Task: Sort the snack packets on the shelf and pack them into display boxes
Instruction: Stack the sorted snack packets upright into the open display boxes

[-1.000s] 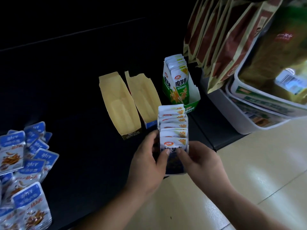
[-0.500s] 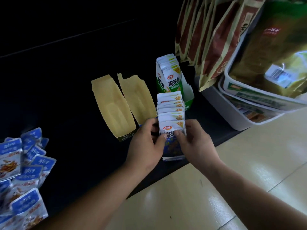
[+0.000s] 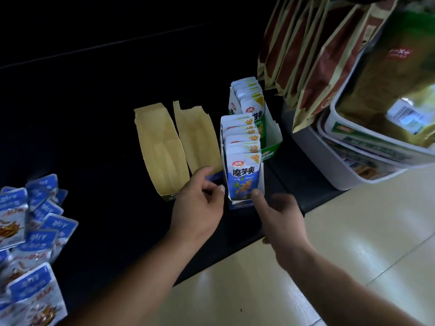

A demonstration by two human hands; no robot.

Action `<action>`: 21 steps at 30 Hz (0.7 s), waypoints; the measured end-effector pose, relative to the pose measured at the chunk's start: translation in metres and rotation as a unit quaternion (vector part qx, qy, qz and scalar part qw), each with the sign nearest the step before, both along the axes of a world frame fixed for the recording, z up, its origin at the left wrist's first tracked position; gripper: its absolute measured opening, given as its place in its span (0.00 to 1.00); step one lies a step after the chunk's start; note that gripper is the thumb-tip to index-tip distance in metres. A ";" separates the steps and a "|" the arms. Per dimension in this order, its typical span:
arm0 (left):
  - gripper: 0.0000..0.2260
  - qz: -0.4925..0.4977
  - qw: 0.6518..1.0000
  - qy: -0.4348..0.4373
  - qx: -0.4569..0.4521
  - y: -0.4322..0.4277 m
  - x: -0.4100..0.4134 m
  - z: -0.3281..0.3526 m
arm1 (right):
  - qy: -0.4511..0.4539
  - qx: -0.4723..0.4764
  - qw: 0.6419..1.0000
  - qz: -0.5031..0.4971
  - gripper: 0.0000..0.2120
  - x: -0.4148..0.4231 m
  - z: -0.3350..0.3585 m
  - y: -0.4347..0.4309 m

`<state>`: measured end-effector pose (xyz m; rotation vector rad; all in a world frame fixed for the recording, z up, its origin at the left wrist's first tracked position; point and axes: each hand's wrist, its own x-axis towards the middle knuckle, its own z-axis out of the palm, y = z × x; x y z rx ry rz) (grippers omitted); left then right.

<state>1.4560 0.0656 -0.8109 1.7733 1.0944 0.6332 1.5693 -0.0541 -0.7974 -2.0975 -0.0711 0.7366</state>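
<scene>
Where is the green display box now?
In the head view, the green display box stands right of centre, just behind the blue display box and left of the brown bags.

A single head-worn camera looks forward and steeply down, close above the blue display box [image 3: 240,205], which sits just right of centre. The dark shelf [image 3: 94,137] spreads left of and beyond the box. Pale floor [image 3: 353,255] fills the frame right of it, nearer the wearer.

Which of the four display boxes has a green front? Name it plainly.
The green box, rearmost right, beside the brown bags, holding green-marked packets. The full box ahead of it is blue; the two empty boxes farther left show tan insides.
</scene>
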 end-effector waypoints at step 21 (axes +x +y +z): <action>0.18 0.082 0.989 0.074 0.099 0.026 -0.078 -0.019 | 0.138 0.154 0.976 0.070 0.22 -0.007 0.002 0.050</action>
